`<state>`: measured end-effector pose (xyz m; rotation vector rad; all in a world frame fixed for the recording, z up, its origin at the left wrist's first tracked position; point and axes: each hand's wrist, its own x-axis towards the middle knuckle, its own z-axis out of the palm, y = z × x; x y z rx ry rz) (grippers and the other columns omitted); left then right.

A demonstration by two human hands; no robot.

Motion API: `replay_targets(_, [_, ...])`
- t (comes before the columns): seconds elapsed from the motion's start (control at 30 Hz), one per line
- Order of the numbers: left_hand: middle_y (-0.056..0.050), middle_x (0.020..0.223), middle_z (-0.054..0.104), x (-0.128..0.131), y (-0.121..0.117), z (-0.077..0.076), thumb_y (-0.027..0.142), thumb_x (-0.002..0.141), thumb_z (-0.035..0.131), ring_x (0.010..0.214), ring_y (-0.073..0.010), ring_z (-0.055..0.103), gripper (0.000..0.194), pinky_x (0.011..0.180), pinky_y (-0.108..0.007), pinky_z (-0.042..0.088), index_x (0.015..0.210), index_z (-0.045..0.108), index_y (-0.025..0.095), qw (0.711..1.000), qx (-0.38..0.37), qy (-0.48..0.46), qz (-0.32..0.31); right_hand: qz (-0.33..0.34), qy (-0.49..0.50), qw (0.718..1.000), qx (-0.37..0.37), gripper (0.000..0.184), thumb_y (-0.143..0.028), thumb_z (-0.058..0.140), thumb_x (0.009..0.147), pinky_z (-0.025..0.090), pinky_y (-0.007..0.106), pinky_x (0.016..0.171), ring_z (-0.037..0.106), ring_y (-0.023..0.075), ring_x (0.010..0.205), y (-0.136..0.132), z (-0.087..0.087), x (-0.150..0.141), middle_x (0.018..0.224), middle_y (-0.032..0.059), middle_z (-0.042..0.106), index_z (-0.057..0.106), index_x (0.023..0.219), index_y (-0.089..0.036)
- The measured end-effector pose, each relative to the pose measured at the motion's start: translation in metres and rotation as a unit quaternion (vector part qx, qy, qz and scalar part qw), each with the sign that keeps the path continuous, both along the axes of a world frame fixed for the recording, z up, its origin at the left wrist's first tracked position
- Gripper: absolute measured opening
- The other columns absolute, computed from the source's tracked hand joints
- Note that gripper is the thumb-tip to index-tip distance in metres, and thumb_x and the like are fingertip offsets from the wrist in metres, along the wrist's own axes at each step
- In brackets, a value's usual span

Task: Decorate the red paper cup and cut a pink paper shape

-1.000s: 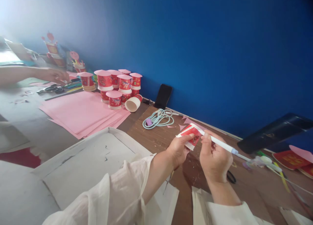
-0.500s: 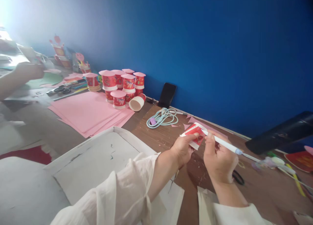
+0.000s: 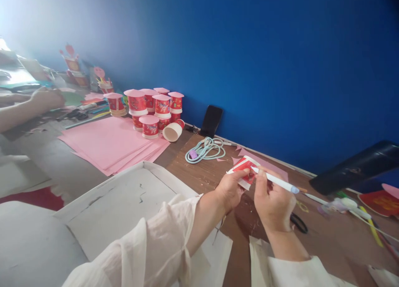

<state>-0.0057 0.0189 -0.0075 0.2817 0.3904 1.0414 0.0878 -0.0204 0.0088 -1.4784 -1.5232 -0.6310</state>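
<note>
My left hand [image 3: 231, 190] is closed on a red paper cup [image 3: 242, 167] with white edges, which lies tilted on its side above the table. The thumb presses on its red face. In my right hand [image 3: 274, 199] is a white pen [image 3: 277, 181] with a pale blue end, gripped like a writing tool. Its tip meets or nearly meets the red surface of the cup; I cannot tell if it touches. Behind my hands lies a strip of pink paper [image 3: 274, 164]. A coiled light blue cord [image 3: 205, 150] with a purple piece rests beyond my left hand.
Several red cups with pink tops [image 3: 136, 102] stand stacked at the back. Pink paper sheets [image 3: 106, 141] and a white box lid [image 3: 143, 165] lie to the left. A phone [image 3: 211, 121] leans on the blue wall. A black cylinder [image 3: 355, 168] is at right. Another person's hand [image 3: 46, 99] works far left.
The pen tip has shifted left across the cup's red face, and my right hand has moved slightly left with it. The other person's hand has moved a little right, and a second arm shows.
</note>
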Motion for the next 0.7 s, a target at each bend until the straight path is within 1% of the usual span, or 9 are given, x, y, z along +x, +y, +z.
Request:
replay_targets(0.07, [-0.001,0.072,0.065,0.0,0.0,-0.001,0.02,0.065,0.08,0.072,-0.014,0.06,0.019,0.084,-0.029,0.043,0.08,0.069,0.014,1.0,0.002,0.002,0.001,0.012,-0.011,1.0,0.006,0.028,-0.031,0.051,0.094,0.053,0.031,0.075,0.071,0.0227,0.084,0.001,-0.001,-0.001,0.086,0.0125,0.075,0.073,0.096,-0.013])
replay_targets(0.17, [-0.001,0.073,0.066,0.0,0.001,-0.001,0.02,0.066,0.079,0.072,-0.0135,0.06,0.019,0.083,-0.028,0.043,0.08,0.069,0.015,1.0,0.005,-0.004,0.001,0.026,-0.017,0.999,0.009,0.027,-0.029,0.051,0.095,0.053,0.031,0.077,0.071,0.0226,0.085,0.002,-0.003,-0.002,0.087,0.0125,0.075,0.073,0.095,-0.013])
replay_targets(0.27, [-0.002,0.074,0.066,0.0,0.002,-0.002,0.018,0.067,0.078,0.071,-0.0126,0.06,0.017,0.079,-0.026,0.043,0.079,0.069,0.014,1.0,-0.017,-0.013,-0.004,0.049,-0.01,0.999,0.015,0.025,-0.028,0.051,0.094,0.054,0.032,0.078,0.071,0.0222,0.086,0.002,-0.003,-0.002,0.088,0.0125,0.075,0.072,0.094,-0.013])
replay_targets(0.33, [-0.003,0.075,0.067,0.0,0.003,-0.001,0.017,0.069,0.077,0.071,-0.012,0.06,0.014,0.076,-0.024,0.044,0.08,0.069,0.014,0.999,-0.034,-0.024,-0.012,0.074,0.014,0.997,0.011,0.025,-0.029,0.052,0.094,0.054,0.032,0.077,0.071,0.0216,0.084,0.002,-0.003,-0.001,0.087,0.012,0.075,0.072,0.095,-0.014])
replay_targets(0.43, [-0.004,0.081,0.07,0.0,0.004,0.001,0.016,0.071,0.074,0.074,-0.0131,0.063,0.016,0.074,-0.023,0.046,0.086,0.07,0.014,0.998,-0.064,-0.025,-0.004,0.104,0.121,0.987,0.006,0.028,-0.033,0.052,0.094,0.055,0.033,0.07,0.069,0.0197,0.074,0.002,-0.004,0.005,0.083,0.0108,0.073,0.069,0.104,-0.013])
replay_targets(0.53, [-0.007,0.086,0.072,0.001,0.003,0.004,0.018,0.071,0.072,0.074,-0.0153,0.064,0.022,0.069,-0.024,0.047,0.092,0.069,0.011,0.997,-0.08,-0.016,-0.01,0.095,0.245,0.964,0.023,0.036,-0.039,0.053,0.094,0.056,0.034,0.068,0.068,0.018,0.068,0.005,-0.006,0.012,0.084,0.0099,0.071,0.065,0.115,-0.012])
replay_targets(0.63, [-0.01,0.086,0.073,0.001,0.002,0.006,0.02,0.073,0.069,0.071,-0.0171,0.065,0.024,0.069,-0.027,0.049,0.094,0.069,0.008,0.996,-0.074,-0.027,-0.035,0.073,0.345,0.936,0.021,0.037,-0.043,0.055,0.092,0.056,0.037,0.075,0.07,0.0199,0.079,0.01,-0.009,0.016,0.098,0.0121,0.071,0.065,0.114,-0.016])
replay_targets(0.7, [-0.011,0.086,0.073,0.001,0.001,0.007,0.02,0.073,0.067,0.071,-0.0176,0.066,0.025,0.073,-0.028,0.051,0.095,0.068,0.007,0.996,-0.075,-0.033,-0.043,0.089,0.429,0.899,0.005,0.039,-0.048,0.058,0.088,0.056,0.039,0.081,0.07,0.0219,0.089,0.014,-0.012,0.017,0.104,0.0117,0.07,0.063,0.112,-0.018])
